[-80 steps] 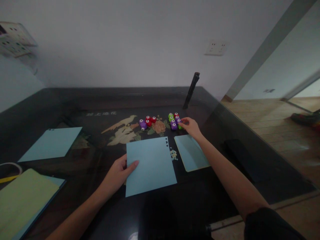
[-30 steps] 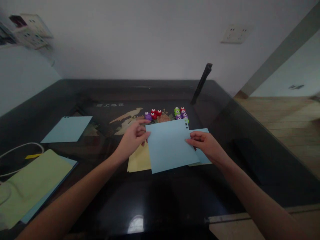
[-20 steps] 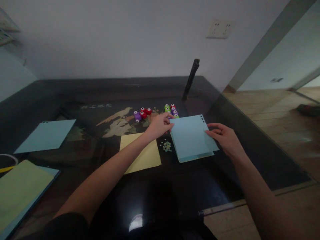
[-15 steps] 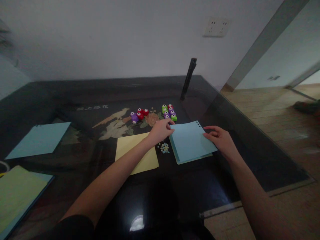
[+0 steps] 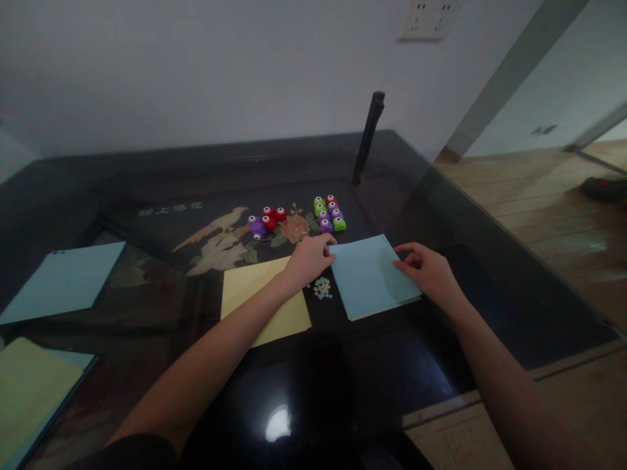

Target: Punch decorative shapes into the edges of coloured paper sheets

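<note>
Dark and glossy, the counter (image 5: 147,196) runs back to a pale wall in the head view. A stack of blue sheets (image 5: 369,277) lies flat on it, right of centre, its longer sides running away from the person. The left hand (image 5: 308,258) rests at the stack's near-left corner, fingers loosely curled and touching the edge, gripping nothing. The right hand (image 5: 426,274) lies on the stack's right edge, fingers flat on the paper, so the stack sits between both hands. A yellow sheet (image 5: 262,307) lies just left, under the left forearm; paper bits (image 5: 322,288) lie between them, and small coloured punches (image 5: 329,213) stand beyond.
</note>
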The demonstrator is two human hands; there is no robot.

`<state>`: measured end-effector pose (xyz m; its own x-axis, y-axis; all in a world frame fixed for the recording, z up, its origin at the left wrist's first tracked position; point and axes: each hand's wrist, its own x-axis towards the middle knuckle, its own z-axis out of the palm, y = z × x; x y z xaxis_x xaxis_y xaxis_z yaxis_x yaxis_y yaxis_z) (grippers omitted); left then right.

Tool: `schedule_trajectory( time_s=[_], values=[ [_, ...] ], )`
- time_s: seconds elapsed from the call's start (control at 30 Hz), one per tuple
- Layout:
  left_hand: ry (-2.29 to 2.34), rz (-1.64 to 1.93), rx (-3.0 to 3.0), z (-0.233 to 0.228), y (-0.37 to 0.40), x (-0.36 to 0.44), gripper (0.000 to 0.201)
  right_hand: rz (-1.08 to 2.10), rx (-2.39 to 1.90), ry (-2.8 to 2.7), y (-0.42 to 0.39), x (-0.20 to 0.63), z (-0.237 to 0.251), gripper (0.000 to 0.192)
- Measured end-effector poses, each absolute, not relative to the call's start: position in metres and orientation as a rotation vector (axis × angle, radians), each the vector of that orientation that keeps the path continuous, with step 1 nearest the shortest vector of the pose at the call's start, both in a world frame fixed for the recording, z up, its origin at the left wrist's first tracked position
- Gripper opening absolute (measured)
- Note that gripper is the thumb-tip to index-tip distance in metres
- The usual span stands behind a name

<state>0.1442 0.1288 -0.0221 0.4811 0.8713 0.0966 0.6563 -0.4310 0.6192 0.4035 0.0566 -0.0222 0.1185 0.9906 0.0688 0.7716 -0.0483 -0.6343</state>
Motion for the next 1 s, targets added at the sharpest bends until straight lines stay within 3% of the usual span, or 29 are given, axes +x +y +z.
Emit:
schedule_trajectory(
  time_s=[0.37,1.0],
  values=[
    [1.295,0.55,2.352,-0.017,0.123,0.144,0.032,0.268,-1.851,-1.887,0.056,0.403,-0.029,0.019],
    [1.193,0.439,2.442,-0.016,0.112,0.154,0.032,0.421,-1.806,-1.887,0.047,0.401,-0.025,0.021]
  ],
)
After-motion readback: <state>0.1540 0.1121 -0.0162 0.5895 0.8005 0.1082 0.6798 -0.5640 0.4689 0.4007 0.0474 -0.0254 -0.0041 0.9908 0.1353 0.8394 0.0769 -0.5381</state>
